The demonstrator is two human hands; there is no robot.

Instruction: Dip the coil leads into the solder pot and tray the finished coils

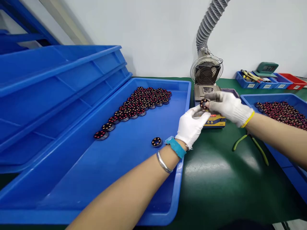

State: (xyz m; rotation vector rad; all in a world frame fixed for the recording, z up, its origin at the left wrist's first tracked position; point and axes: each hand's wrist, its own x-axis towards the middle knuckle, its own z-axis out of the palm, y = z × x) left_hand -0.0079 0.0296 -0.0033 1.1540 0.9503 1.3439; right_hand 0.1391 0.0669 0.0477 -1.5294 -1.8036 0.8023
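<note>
In front of the small heating unit (212, 123), whose yellow front has a red display, I hold a small round black part (204, 103) with a ring of coppery spots. My right hand (227, 105), in a white glove with a yellow cuff edge, pinches it between thumb and fingers. My left hand (190, 124), also gloved, closes its fingertips and thumb at the part's lower side. A similar round part (156, 142) lies alone in the large blue tray (184, 95), left of my left wrist. Many more such parts (144, 102) stand grouped towards the tray's back.
A fan with a grey hose (208, 24) stands behind the heating unit. Green-handled pliers (261, 150) lie on the green table (216, 185). The right blue tray (249, 99) holds many small parts (285, 111). Blue trays (72, 76) are stacked at left; small bins (268, 84) stand at back right.
</note>
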